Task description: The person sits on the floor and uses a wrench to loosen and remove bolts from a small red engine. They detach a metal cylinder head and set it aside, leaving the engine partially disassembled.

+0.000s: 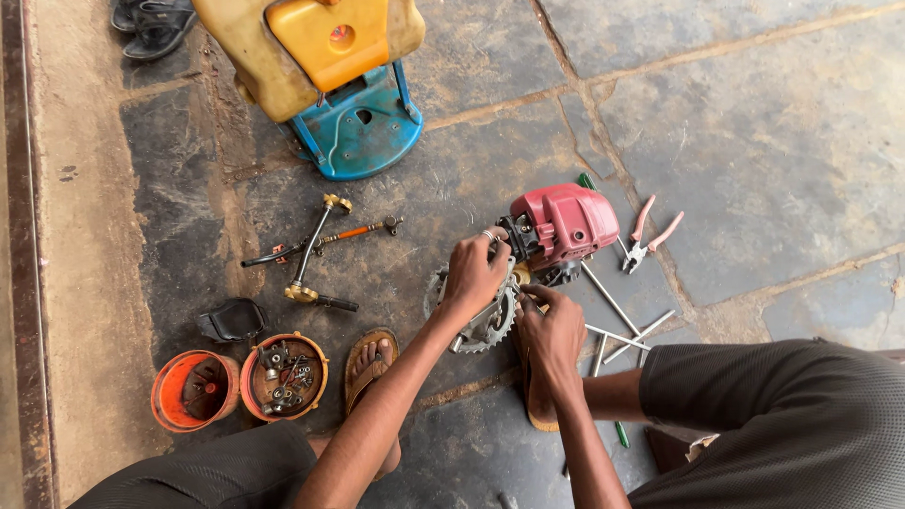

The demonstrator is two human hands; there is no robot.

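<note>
A small engine (558, 226) with a red plastic cover lies on the stone floor, its grey finned metal base (487, 328) toward me. My left hand (474, 271) rests on top of the engine body beside the red cover, with a ring on one finger. My right hand (550, 328) presses against the engine's lower side, fingers curled at a small part I cannot make out. Both hands touch the engine between my knees.
Red-handled pliers (650, 231) and several long metal rods (622, 330) lie to the right. A black and orange linkage (316, 250) lies left. Two orange round covers (240, 382), one holding screws, sit by my sandalled foot (370, 363). A yellow tank on a blue frame (363, 127) stands behind.
</note>
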